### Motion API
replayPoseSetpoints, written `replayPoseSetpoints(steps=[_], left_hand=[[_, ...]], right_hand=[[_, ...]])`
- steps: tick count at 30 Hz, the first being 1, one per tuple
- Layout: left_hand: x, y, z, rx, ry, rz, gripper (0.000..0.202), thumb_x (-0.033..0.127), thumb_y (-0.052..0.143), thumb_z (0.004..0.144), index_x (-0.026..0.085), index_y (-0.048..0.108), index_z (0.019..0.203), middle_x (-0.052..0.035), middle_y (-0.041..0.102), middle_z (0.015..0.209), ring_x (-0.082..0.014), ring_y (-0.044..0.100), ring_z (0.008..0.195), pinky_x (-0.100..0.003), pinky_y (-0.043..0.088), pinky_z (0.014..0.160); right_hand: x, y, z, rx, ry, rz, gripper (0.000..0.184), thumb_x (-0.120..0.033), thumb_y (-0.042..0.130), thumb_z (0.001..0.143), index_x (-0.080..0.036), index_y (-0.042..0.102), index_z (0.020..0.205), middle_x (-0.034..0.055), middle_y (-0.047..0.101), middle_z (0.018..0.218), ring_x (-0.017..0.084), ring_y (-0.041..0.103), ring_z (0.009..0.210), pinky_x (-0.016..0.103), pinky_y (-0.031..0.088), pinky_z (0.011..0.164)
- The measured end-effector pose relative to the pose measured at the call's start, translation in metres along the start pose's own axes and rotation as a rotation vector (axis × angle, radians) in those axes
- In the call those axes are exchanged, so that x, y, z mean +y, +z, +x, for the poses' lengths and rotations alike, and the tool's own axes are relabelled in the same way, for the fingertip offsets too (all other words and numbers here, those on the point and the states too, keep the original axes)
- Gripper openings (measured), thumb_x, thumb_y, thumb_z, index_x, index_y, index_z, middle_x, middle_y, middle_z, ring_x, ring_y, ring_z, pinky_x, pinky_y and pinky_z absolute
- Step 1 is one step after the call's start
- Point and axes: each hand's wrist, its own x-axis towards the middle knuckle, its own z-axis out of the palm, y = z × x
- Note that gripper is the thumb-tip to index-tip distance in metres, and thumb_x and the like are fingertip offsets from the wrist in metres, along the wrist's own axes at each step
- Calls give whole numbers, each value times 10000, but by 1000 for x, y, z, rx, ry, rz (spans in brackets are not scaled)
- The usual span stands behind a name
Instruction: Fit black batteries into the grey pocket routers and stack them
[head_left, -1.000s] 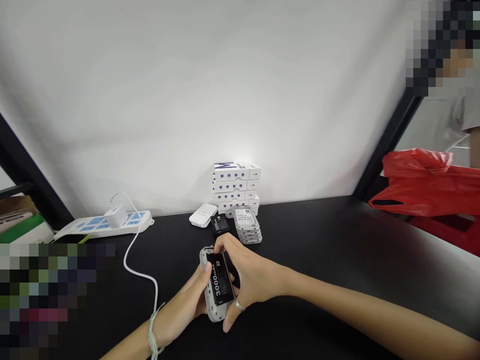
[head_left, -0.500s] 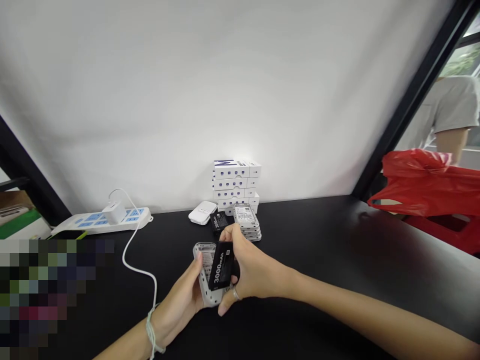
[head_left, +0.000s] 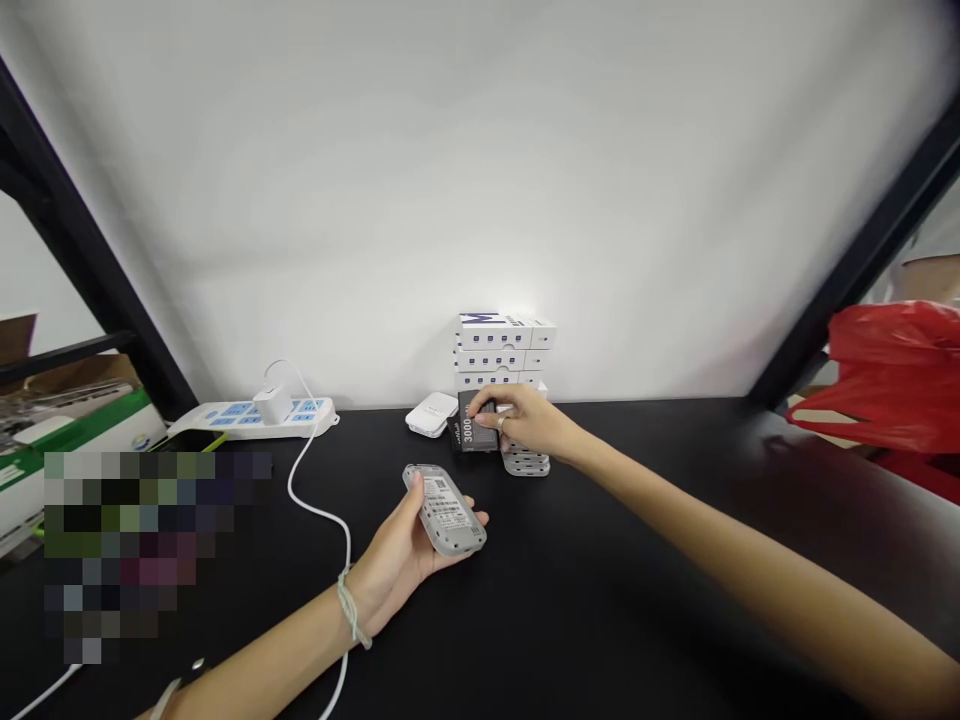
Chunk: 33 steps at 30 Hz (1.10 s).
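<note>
My left hand (head_left: 409, 545) is closed round a white device with its back cover off (head_left: 448, 512); printed labels show in its bare battery bay. Farther away, my right hand (head_left: 525, 418) pinches a flat black battery (head_left: 472, 425) marked "3000" by its right side. That battery is over or against other black batteries beside the stack; whether it rests on them I cannot tell. Partly behind my right hand stands a stack of similar opened devices (head_left: 527, 463). Left of the batteries lies a white device or cover (head_left: 432, 414).
White printed boxes (head_left: 499, 360) are stacked against the wall. At the left, a power strip (head_left: 247, 418) holds a white charger (head_left: 273, 404), whose cable (head_left: 330, 515) runs under my left wrist. A green and white box (head_left: 75, 440) stands far left; a red bag (head_left: 892, 370) is at right.
The battery has come away from the device in my left hand. My right hand has carried it forward to the other batteries. The view has shifted somewhat left.
</note>
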Motion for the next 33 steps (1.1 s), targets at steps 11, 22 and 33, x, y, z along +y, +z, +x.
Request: replayPoseSetpoints(steps=[11,22,33], left_hand=[[1,0,0,-16,0,43,487,534,352,779,190,441,1113,-126,549,1182,-267,565,1105,-534,337,1133],[2,2,-4,-24,0,108,441,510,459,761,216,444,1089,-103,557,1169,-255,566,1103,-550,315,1140],[0,-1,-1,-33,17,56,486,559,383,766,257,417,1145,-98,546,1195,-245,577,1092,-548,289,1150]], right_hand=[[-2,-1,42,-145,181,-273,309,-251,404,840,-136,498,1111,48,531,811,-6,484,510,105,406,559],[-27,16,47,-108,177,-642,344,-280,480,822,-2,572,1002,171,504,952,133,539,904,198,433,814],[-41,17,28,-32,59,-688,503,-473,436,840,-62,526,1116,142,464,1058,155,439,1075,243,393,935]])
